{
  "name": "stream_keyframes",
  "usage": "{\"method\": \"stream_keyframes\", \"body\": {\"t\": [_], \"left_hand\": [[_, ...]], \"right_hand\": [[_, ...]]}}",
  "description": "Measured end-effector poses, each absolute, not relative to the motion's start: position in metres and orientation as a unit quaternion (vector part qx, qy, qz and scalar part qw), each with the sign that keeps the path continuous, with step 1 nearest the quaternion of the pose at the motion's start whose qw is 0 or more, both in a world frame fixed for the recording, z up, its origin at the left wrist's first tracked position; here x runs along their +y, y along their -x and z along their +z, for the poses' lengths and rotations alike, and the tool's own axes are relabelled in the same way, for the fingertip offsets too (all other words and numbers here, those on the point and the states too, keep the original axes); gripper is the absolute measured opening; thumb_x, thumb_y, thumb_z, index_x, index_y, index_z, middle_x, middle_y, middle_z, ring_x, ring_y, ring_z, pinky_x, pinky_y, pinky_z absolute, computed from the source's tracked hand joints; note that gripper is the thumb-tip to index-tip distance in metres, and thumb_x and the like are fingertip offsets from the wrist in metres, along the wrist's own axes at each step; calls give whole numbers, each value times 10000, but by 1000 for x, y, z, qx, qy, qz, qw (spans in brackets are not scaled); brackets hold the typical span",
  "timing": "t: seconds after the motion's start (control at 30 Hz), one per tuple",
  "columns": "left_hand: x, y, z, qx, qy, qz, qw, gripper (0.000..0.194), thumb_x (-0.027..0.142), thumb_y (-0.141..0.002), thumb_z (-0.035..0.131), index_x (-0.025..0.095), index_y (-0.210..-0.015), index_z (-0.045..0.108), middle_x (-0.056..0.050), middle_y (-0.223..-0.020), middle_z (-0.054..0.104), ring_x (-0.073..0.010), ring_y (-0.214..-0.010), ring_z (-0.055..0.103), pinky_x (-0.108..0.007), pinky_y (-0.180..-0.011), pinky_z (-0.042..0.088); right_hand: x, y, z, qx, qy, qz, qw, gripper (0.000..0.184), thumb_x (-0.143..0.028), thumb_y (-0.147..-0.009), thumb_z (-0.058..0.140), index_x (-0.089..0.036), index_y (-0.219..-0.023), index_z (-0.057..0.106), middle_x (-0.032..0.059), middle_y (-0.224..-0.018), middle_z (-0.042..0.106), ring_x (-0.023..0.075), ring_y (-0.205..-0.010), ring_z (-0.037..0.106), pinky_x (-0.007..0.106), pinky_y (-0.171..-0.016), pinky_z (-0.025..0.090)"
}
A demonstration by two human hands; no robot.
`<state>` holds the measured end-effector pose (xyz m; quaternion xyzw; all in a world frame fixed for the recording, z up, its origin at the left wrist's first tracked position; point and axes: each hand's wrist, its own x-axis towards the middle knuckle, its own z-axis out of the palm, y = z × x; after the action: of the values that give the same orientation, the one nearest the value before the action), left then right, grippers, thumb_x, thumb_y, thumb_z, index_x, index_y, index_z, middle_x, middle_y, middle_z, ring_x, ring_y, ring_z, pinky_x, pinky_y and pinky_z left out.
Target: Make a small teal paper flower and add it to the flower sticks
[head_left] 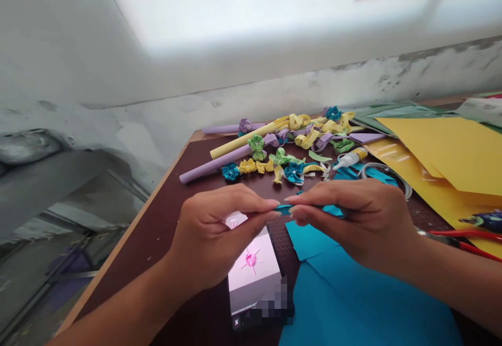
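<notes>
- One blue paper piece (284, 209) spans the gap between left hand (212, 236) and right hand (364, 220), each pinching it.
- Light, even thumb pressure should avoid stray creases.
- Phone (253, 275) lies below on the table (157, 231), within easy glance.

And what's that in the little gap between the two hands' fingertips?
A small piece of blue paper, pinched by the left hand and the right hand. It shows in the head view.
</notes>
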<state>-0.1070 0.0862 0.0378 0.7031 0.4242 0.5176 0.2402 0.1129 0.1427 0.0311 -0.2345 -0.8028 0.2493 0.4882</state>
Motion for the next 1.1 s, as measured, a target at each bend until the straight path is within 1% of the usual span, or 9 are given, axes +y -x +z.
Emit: {"method": "stream_keyframes", "body": {"t": [0.13,0.2,0.3,0.43,0.57,0.73,0.83,0.97,1.1], "left_hand": [[83,108,41,436,-724,497,195,110,148,-865,780,237,-923,809,8,-797,789,-135,-692,719,-247,-650,564],[83,108,42,445,-722,492,194,85,168,-876,772,237,-911,806,10,-788,792,-141,-685,728,-253,-639,564],[85,107,42,460,-714,489,197,52,192,-881,767,233,-881,800,15,-737,778,-143,-650,718,-255,-607,556],[87,107,40,450,-729,488,164,89,160,-872,770,239,-905,791,17,-787,783,-134,-684,709,-250,-641,554],[88,108,37,422,-757,480,136,176,111,-878,752,252,-981,774,10,-849,787,-140,-751,714,-258,-691,558],[88,108,41,416,-778,462,87,195,92,-868,754,256,-973,766,9,-832,783,-137,-723,717,-243,-658,552],[87,108,41,411,-787,454,80,160,98,-870,753,243,-937,757,13,-801,780,-125,-691,714,-223,-645,552],[87,109,37,427,-782,444,96,151,156,-878,762,242,-1001,754,5,-880,811,-146,-754,745,-231,-721,584],[88,110,39,434,-795,422,54,109,194,-887,763,237,-986,775,18,-844,830,-127,-630,738,-207,-673,594]], "right_hand": [[144,-112,29,-819,225,235,473,113,-182,-839,813,-220,-945,819,-27,-776,808,104,-638,744,148,-591,586],[146,-112,27,-824,216,234,468,164,-196,-817,838,-213,-979,813,-11,-834,819,118,-675,754,165,-621,598],[151,-112,25,-830,201,225,468,232,-189,-807,844,-221,-1033,800,0,-874,814,117,-664,727,204,-654,602],[153,-109,26,-822,198,268,462,180,-188,-835,814,-250,-1004,799,10,-924,809,158,-792,749,249,-709,610],[152,-107,27,-800,235,322,449,128,-188,-838,803,-264,-941,809,-18,-814,795,147,-718,737,230,-656,607],[151,-108,26,-793,226,349,446,133,-220,-835,816,-236,-966,807,-3,-858,799,145,-757,738,221,-681,599],[151,-108,26,-799,216,338,449,95,-220,-848,807,-235,-942,810,-18,-818,796,118,-713,726,191,-644,579],[148,-107,29,-812,214,285,463,99,-163,-846,792,-234,-913,807,-33,-787,792,99,-676,722,172,-621,565],[147,-107,30,-821,209,243,473,121,-139,-834,800,-225,-918,803,-34,-797,797,100,-688,734,172,-636,567]]}}
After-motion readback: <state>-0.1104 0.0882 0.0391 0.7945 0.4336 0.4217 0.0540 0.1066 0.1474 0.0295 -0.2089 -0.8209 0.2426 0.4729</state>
